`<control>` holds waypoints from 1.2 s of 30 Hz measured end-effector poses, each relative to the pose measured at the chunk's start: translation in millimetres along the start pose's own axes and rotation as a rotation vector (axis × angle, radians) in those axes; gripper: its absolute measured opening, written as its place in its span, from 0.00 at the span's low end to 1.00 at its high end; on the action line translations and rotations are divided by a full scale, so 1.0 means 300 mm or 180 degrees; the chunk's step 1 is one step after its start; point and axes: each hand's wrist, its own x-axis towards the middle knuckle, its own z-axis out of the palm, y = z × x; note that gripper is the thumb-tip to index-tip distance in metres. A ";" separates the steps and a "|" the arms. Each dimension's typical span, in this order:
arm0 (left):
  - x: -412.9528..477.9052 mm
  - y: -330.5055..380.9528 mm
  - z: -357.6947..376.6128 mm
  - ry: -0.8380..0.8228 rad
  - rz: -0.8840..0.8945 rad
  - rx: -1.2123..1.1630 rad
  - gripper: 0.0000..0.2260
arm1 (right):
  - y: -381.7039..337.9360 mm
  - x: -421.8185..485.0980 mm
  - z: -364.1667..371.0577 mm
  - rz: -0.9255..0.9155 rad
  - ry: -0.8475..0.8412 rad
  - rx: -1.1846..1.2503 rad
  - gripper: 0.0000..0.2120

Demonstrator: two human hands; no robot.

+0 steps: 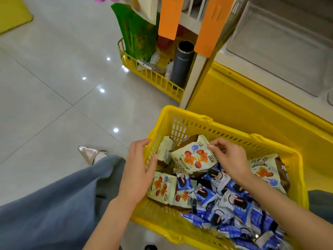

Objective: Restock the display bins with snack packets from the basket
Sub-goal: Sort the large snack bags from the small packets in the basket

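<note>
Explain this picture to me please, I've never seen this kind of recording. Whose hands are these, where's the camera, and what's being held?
There is no machine here: a person is working with bare hands. The single picture comes from a camera worn on their head, looking down. A yellow basket stands on the tiled floor, filled with blue packets and cream ones. The left hand holds the basket's left wall. The right hand pinches the top corner of one cream packet, which is tilted up above the others. Up on the right are clear bins, which look empty from here.
</note>
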 end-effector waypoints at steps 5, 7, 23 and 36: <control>-0.031 0.075 -0.009 -0.1393 -0.0397 -0.0635 0.35 | -0.188 -0.061 -0.049 -0.1036 -0.0683 0.0151 0.05; -0.031 0.078 -0.031 -0.1367 -0.0494 -0.0850 0.34 | -0.238 -0.057 -0.035 -0.1197 -0.0769 0.0307 0.04; 0.071 0.009 -0.168 0.0389 -0.1119 -0.1728 0.25 | 0.054 -0.017 0.401 0.0511 -0.2288 -0.0802 0.25; 0.035 0.049 -0.081 0.0018 -0.1123 -0.1764 0.24 | 0.072 -0.023 0.092 0.0380 -0.1324 -0.0446 0.20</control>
